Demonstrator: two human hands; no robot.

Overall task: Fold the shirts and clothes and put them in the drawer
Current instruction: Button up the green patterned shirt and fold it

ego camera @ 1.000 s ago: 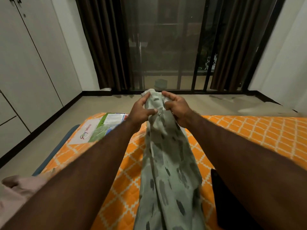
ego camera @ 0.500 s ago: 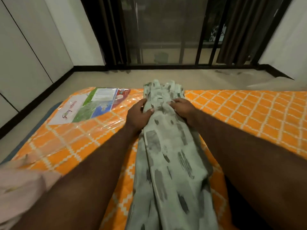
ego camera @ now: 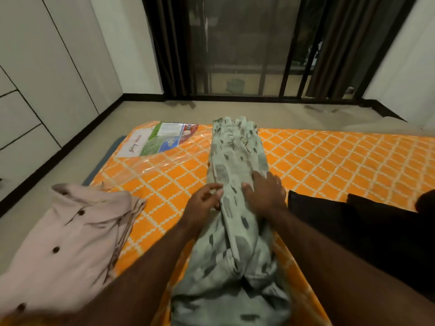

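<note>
A grey-green patterned shirt (ego camera: pixel 237 184), stretched lengthwise on the orange mattress (ego camera: pixel 329 161), is pinched at its edge by the left hand (ego camera: pixel 202 203) and pressed by the right hand (ego camera: pixel 264 194), fingers (ego camera: pixel 256 177) released flat

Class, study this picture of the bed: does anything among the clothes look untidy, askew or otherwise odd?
Yes. The pink shirt lies crumpled, unfolded, hanging over the mattress edge at left. The green patterned garment is a bunched, wrinkled strip, not flat. Plastic wrap covers the mattress.

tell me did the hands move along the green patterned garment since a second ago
Yes. Both the left hand and right hand slid from the garment's far end toward its middle, nearer the person.
</note>
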